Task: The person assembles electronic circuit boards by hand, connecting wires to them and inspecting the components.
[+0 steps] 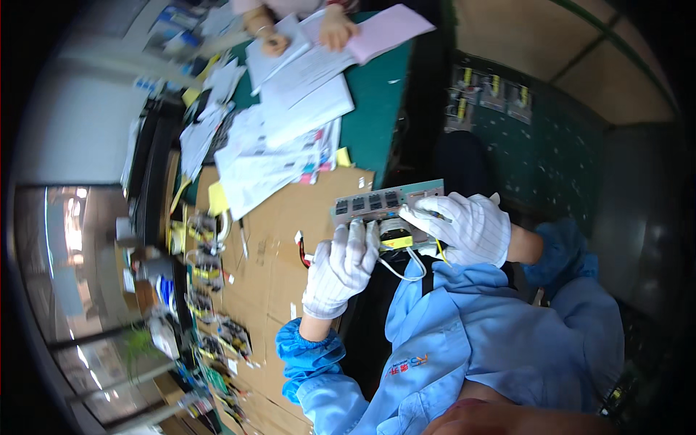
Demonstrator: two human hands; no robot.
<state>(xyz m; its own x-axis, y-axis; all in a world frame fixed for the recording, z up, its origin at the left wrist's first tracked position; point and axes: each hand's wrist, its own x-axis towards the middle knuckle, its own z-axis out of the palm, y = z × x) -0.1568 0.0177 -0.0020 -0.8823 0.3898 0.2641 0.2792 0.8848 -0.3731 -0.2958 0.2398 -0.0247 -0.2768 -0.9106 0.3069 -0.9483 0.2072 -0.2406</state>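
A circuit board (351,208) with a row of black components is held up in front of my body. My left hand (341,267), in a white striped glove, has its fingers closed on the board's near left edge. My right hand (467,230), gloved alike, grips the right part, its fingers bent over the top. Between the hands sits a transformer with yellow tape (396,239) on the board. A white cable (413,278) loops down from it, and a thin yellow wire hangs by my right fingers. Part of the board is hidden behind my gloves.
Brown cardboard (272,250) covers the bench to the left, with a short red-and-black lead (301,250) on it. Several boards with yellow-taped parts (206,275) line its far left side. Papers (283,138) lie ahead, where another person's hands (337,29) rest. More boards (493,90) stand at the right.
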